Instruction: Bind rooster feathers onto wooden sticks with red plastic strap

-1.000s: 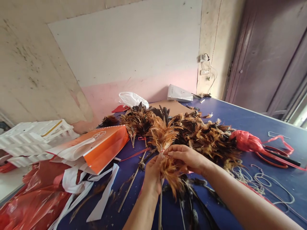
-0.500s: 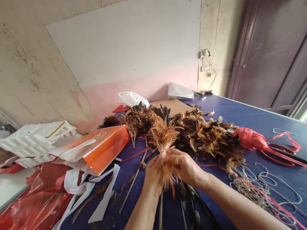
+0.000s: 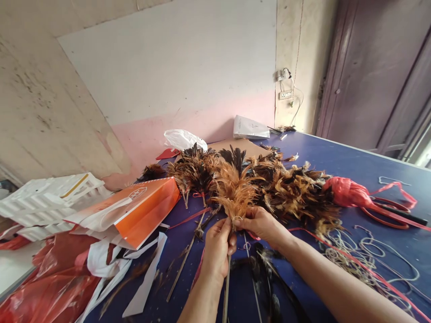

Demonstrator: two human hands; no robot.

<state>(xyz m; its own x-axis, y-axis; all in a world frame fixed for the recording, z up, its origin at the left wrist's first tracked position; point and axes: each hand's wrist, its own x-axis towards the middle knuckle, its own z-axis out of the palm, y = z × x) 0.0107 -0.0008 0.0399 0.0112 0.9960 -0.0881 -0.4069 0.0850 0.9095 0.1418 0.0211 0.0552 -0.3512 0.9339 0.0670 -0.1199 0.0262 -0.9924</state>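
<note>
My left hand (image 3: 219,242) is closed round the base of an orange-brown feather bundle (image 3: 234,190), just where it meets a thin stick (image 3: 226,287). The bundle points away from me, with dark feathers at its tip. Thumb and fingers of my right hand (image 3: 261,226) pinch the same base from the right, at a pale band. Behind and to the right lies a large heap of brown and black feathers (image 3: 296,188). Smaller feather bunches (image 3: 195,168) rest to the left. Long black feathers (image 3: 269,278) lie below my right hand.
An orange paper bag (image 3: 151,213), red plastic (image 3: 50,282) and white strips (image 3: 146,278) are on the left. Pink ribbon (image 3: 346,193), scissors (image 3: 393,217) and tangled string (image 3: 357,255) lie on the right of the blue table (image 3: 357,161). Cardboard (image 3: 235,146) is at the back.
The loose orange feathers that hung down over my hands now lie up along the bundle. My right hand has moved in to the base, and the view has shifted slightly.
</note>
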